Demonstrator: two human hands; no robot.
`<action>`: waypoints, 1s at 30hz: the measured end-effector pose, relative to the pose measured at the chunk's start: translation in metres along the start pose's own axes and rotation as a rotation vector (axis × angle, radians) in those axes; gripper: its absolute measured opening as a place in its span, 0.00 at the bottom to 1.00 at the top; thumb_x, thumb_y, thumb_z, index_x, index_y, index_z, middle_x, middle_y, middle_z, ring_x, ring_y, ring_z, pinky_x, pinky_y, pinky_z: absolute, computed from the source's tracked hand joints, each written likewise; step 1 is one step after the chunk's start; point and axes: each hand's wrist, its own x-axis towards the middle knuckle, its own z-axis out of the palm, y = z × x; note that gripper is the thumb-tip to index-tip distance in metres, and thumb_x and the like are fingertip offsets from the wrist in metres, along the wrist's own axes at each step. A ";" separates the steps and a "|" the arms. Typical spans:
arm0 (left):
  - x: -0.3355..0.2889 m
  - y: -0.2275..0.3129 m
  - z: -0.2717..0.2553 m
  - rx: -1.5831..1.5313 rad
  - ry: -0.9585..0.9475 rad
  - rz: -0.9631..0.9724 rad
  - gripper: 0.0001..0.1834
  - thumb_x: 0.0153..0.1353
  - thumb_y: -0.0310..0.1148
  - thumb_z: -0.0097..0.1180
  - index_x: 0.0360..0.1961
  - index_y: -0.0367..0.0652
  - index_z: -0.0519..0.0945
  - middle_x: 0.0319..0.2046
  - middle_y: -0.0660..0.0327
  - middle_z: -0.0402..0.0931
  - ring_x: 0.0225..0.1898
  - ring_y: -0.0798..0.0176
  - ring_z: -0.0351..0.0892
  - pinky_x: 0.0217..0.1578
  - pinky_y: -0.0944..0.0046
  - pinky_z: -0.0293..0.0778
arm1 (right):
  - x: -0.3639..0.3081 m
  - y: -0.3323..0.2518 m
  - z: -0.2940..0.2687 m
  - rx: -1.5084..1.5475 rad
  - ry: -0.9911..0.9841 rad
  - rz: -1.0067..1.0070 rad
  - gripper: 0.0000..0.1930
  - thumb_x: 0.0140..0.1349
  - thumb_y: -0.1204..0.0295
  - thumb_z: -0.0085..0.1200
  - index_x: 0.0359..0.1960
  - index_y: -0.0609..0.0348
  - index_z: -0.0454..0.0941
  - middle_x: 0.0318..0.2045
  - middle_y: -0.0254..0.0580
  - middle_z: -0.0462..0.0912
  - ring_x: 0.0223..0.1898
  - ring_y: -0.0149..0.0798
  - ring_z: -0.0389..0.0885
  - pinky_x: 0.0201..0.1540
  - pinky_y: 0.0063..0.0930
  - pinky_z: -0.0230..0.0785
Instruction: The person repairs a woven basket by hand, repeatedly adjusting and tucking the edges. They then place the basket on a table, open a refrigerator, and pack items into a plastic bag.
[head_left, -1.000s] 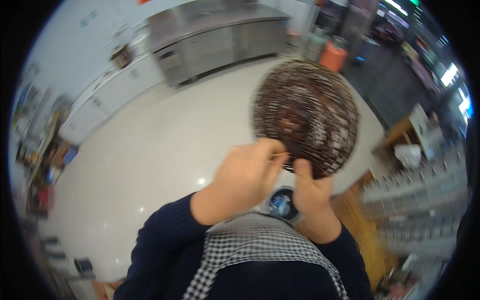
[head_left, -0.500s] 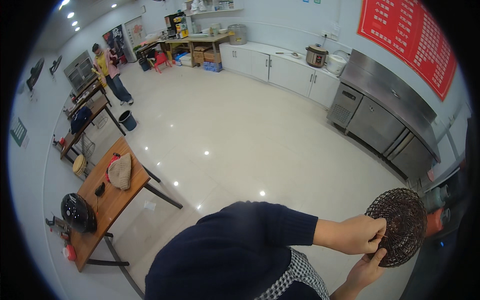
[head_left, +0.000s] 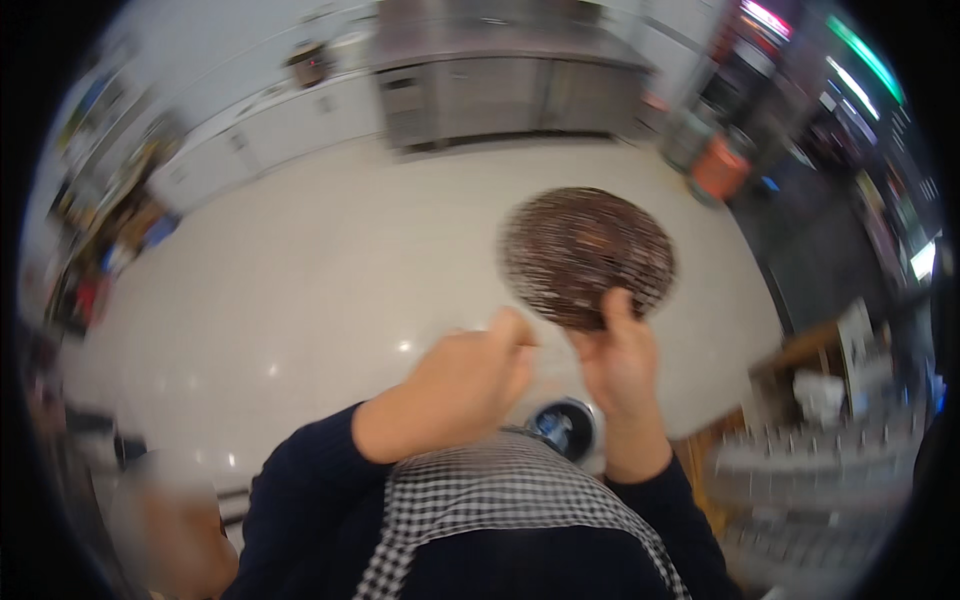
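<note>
A round, shallow dark-brown woven basket point(head_left: 585, 250) is held up in front of me, blurred by motion. My right hand point(head_left: 622, 360) grips its near edge, thumb over the top and fingers underneath. Just left of the basket and apart from it, my left hand point(head_left: 465, 380) is closed, thumb and fingers drawn together. Whatever sits in that pinch, if anything, is too smeared to make out. Below both hands, a black-and-white checked apron point(head_left: 510, 485) covers my front.
A round bin point(head_left: 563, 428) with bluish contents stands on the floor by my right wrist. Ahead are a steel counter point(head_left: 500, 95) and white cabinets point(head_left: 285, 140). At the right stand an orange gas cylinder point(head_left: 718, 172) and a wooden shelf point(head_left: 800, 350).
My view has swung right and down toward my front. The left hand has come off the basket and moved left of it; the right hand still holds it.
</note>
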 end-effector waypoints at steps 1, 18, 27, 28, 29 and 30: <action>0.005 0.000 -0.004 -0.047 -0.052 -0.062 0.09 0.61 0.22 0.53 0.42 0.36 0.70 0.28 0.46 0.77 0.30 0.43 0.78 0.32 0.51 0.73 | -0.002 0.003 0.005 0.034 -0.070 -0.047 0.21 0.75 0.64 0.43 0.60 0.69 0.66 0.57 0.49 0.76 0.57 0.45 0.76 0.62 0.42 0.71; 0.067 -0.008 0.011 0.041 0.360 0.649 0.14 0.51 0.18 0.63 0.40 0.38 0.79 0.30 0.58 0.73 0.33 0.54 0.74 0.34 0.60 0.71 | -0.018 0.012 0.018 -0.350 0.112 -0.436 0.19 0.74 0.60 0.47 0.51 0.67 0.75 0.40 0.34 0.79 0.40 0.25 0.73 0.43 0.23 0.69; 0.063 0.001 0.009 0.073 0.345 0.697 0.14 0.49 0.16 0.60 0.39 0.36 0.78 0.29 0.57 0.71 0.31 0.55 0.73 0.31 0.60 0.71 | -0.029 0.007 0.018 -0.359 0.117 -0.411 0.18 0.74 0.62 0.47 0.51 0.67 0.76 0.43 0.34 0.80 0.43 0.26 0.75 0.46 0.23 0.70; 0.062 0.002 0.007 0.090 0.330 0.699 0.14 0.49 0.16 0.59 0.39 0.36 0.78 0.29 0.57 0.71 0.31 0.55 0.72 0.31 0.60 0.71 | -0.030 0.007 0.018 -0.355 0.128 -0.393 0.18 0.74 0.62 0.48 0.51 0.67 0.77 0.42 0.34 0.81 0.43 0.26 0.74 0.46 0.23 0.69; 0.062 0.004 0.005 0.100 0.319 0.701 0.14 0.49 0.16 0.59 0.39 0.36 0.78 0.29 0.57 0.70 0.31 0.55 0.72 0.31 0.60 0.71 | -0.031 0.006 0.018 -0.353 0.127 -0.385 0.18 0.74 0.62 0.48 0.50 0.67 0.77 0.42 0.33 0.81 0.42 0.26 0.74 0.46 0.23 0.69; 0.061 0.005 0.004 0.109 0.309 0.703 0.14 0.49 0.16 0.59 0.38 0.35 0.78 0.29 0.57 0.69 0.30 0.55 0.71 0.31 0.59 0.70 | -0.031 0.005 0.017 -0.360 0.132 -0.368 0.18 0.74 0.62 0.48 0.50 0.67 0.77 0.41 0.33 0.81 0.42 0.25 0.74 0.46 0.23 0.69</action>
